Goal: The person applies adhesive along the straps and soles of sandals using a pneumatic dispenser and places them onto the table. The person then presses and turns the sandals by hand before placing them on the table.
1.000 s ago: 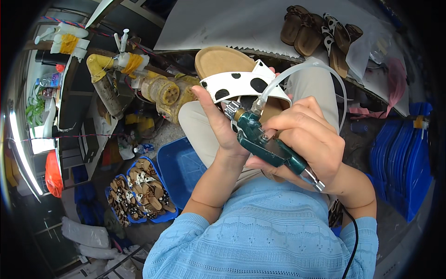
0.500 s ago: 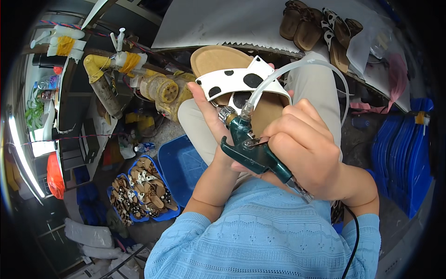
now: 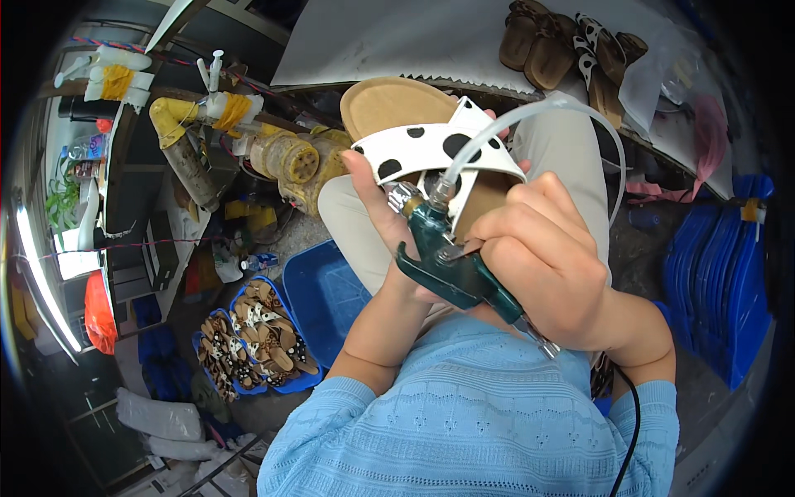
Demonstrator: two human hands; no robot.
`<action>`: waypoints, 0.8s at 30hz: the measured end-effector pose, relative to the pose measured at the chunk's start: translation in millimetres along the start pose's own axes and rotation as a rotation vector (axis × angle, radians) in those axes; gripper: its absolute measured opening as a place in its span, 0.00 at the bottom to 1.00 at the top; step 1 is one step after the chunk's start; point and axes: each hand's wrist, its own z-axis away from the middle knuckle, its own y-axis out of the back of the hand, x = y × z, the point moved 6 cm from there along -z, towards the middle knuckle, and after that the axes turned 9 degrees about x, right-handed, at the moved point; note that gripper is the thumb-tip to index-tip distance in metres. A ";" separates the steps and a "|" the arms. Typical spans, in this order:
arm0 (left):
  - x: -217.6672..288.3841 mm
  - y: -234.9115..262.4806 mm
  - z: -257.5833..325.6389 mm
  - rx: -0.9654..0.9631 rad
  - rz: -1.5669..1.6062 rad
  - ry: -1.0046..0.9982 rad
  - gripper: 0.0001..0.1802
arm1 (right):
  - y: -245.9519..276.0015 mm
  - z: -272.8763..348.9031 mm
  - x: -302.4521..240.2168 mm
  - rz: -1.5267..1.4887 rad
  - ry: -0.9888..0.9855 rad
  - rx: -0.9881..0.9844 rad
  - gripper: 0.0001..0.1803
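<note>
A sandal with a tan footbed [image 3: 396,106] and white straps with black spots [image 3: 431,147] lies over my lap. My left hand [image 3: 371,186] is closed around it, mostly from beneath, with the thumb along the strap's left end. Over the sandal's near part, my right hand [image 3: 551,261] grips a dark green spray gun [image 3: 443,253] near its metal lever. The gun's knurled metal knob [image 3: 403,199] is close to the strap. A translucent tube [image 3: 551,106] rises from the gun and arcs to the right. The gun hides the near end of the sandal.
Finished-looking sandals [image 3: 551,50] lie on a white-covered bench [image 3: 389,41] ahead. Blue baskets of sandals [image 3: 269,331] and a blue bin [image 3: 323,290] stand at left. Stacked blue trays [image 3: 716,273] are at right. Yellow-taped pipes [image 3: 286,157] jut near my left knee.
The sandal has tilted slightly and shifted a little to the right under the spray gun. My right hand and the gun have barely moved.
</note>
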 end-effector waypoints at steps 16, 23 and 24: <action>47.7 29.5 -34.0 -0.266 -0.433 -0.477 0.62 | 46.3 12.3 25.3 -0.295 -0.152 -0.076 0.23; 68.9 -6.5 -20.4 -0.330 -0.173 -0.240 0.66 | 67.8 19.4 52.9 -0.805 -0.630 0.307 0.26; 81.1 -18.9 -14.7 -0.369 -0.133 -0.287 0.63 | 70.1 19.8 53.4 -0.848 -0.685 0.335 0.27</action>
